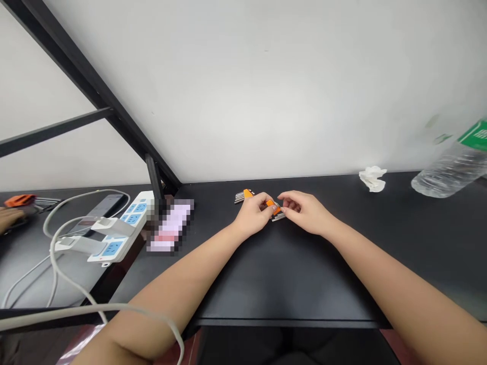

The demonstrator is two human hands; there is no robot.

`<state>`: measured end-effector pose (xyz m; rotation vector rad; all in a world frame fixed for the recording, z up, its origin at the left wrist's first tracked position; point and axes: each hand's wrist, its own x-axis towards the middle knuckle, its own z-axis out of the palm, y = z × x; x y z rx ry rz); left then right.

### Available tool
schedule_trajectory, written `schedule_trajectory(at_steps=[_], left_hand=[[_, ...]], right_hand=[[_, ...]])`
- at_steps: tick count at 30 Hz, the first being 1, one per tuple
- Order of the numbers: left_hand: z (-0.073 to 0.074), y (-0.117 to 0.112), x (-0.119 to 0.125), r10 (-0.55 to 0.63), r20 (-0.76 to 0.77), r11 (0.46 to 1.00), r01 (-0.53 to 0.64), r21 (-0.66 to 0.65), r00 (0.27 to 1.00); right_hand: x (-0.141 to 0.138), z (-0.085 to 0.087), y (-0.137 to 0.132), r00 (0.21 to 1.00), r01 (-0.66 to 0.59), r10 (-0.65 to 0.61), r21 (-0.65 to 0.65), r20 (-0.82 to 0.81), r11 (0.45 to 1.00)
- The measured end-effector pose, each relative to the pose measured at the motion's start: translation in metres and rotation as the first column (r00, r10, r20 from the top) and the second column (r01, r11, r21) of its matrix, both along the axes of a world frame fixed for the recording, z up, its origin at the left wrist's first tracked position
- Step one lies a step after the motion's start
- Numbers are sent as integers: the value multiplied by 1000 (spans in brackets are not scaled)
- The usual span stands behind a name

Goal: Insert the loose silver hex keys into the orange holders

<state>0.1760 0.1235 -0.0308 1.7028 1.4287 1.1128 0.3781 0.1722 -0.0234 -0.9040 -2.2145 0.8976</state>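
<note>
Near the back of the black table, my left hand [255, 214] grips a small orange holder [273, 206] between thumb and fingers. Thin metal rods [279, 217], which look like hex keys, show just below it. Close on the right, my right hand [304, 209] has its fingers curled and its thumb tip by the holder's edge. A bit of bent metal shows between the hands, but what the right fingertips hold is too small to make out. Behind my left hand lies another orange piece [248, 193] with several metal rods [239, 196] beside it.
To the left are a pixelated phone [171, 225], a white power strip [125, 228] with plugs and cables, and a dark phone [99, 213]. Another person's hand [10, 218] is by an orange tool holder [21, 201]. Crumpled tissue [373, 178] and a plastic bottle [452, 170] stand right.
</note>
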Motion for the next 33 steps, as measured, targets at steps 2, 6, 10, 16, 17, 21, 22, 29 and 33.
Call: schedule_trajectory(at_steps=[2, 6, 10, 16, 17, 21, 22, 29, 33], left_hand=[[1, -1, 2, -15, 7, 1000, 15, -14, 1000], [3, -2, 3, -41, 5, 999, 41, -35, 999], [2, -1, 2, -45, -64, 999, 45, -9, 997], [1, 4, -6, 49, -185, 999, -51, -8, 982], [0, 5, -7, 55, -195, 998, -59, -12, 979], [-2, 7, -9, 50, -188, 998, -55, -21, 981], [-2, 7, -9, 46, -183, 998, -51, -21, 982], [0, 5, -7, 41, -188, 998, -48, -29, 981], [1, 4, -4, 30, -144, 999, -35, -28, 989]], right_hand=[[-4, 0, -4, 1000, -25, 25, 56, 6, 998], [-8, -3, -6, 998, -36, 27, 173, 53, 984], [-8, -5, -2, 998, 25, -35, 176, 51, 984], [8, -8, 22, 968, 197, -212, 117, 131, 973], [11, -8, 26, 959, 199, -217, 116, 180, 973], [17, -9, 29, 932, 132, -172, 141, 320, 981], [16, -9, 27, 930, 104, -150, 151, 335, 983], [15, -8, 19, 934, 11, -63, 150, 350, 989], [12, -5, 14, 980, 35, -59, 126, 191, 991]])
